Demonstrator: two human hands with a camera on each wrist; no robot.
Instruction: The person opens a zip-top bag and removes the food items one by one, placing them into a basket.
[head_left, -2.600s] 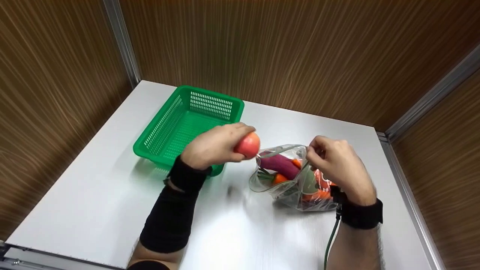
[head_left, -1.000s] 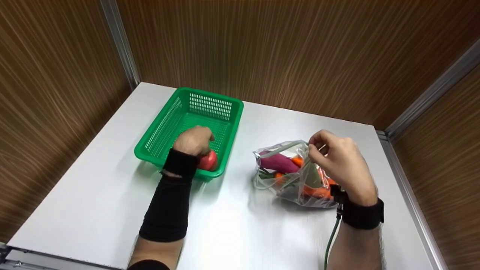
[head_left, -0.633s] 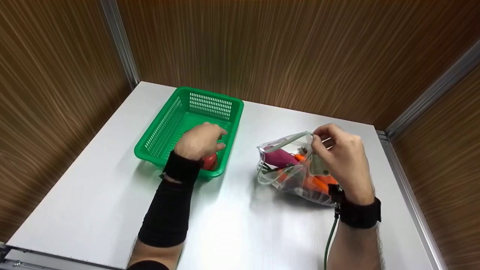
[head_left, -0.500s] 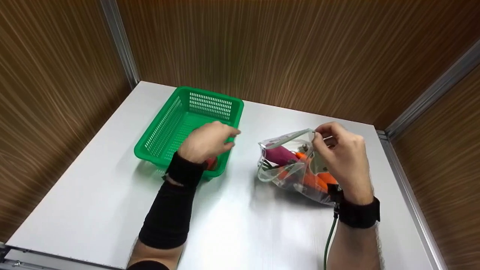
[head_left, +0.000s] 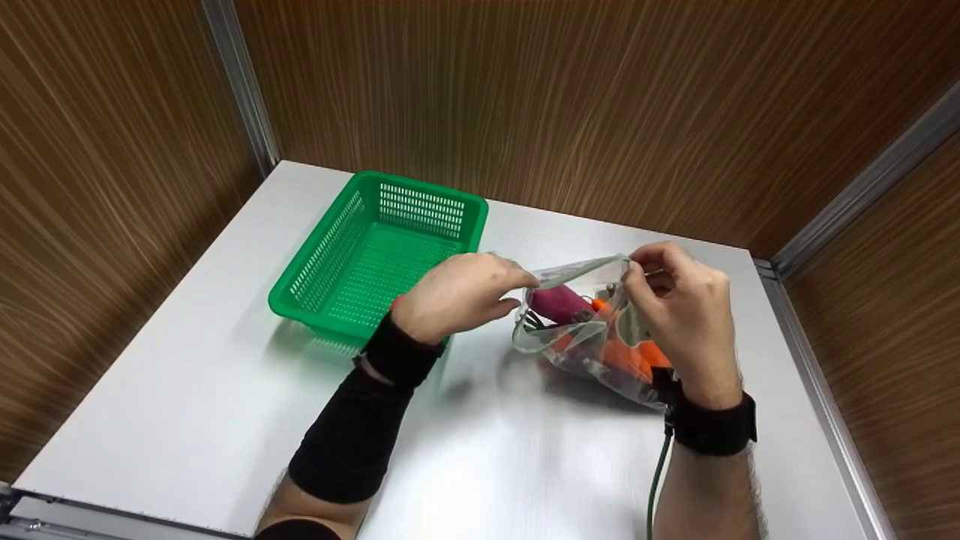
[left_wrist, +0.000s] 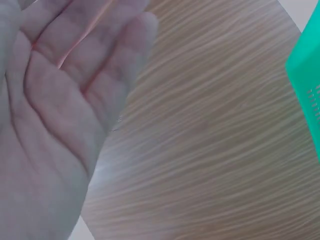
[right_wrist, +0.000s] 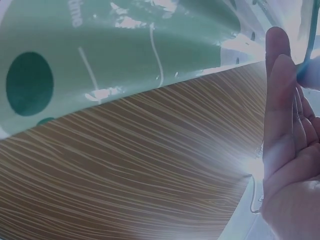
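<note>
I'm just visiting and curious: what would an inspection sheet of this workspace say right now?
Surface: white table, glossy.
Job's things: clear plastic bag holding a purple vegetable and orange ones; green basket to its left, a red item barely showing behind the left hand.
Clutter: nothing seen.
Grips: left hand at the bag's mouth, fingers near its rim, contact unclear; right hand pinches the rim.
Cables: green cable runs from the right wristband.
Surroundings: wood-grain walls with metal corner strips.
</note>
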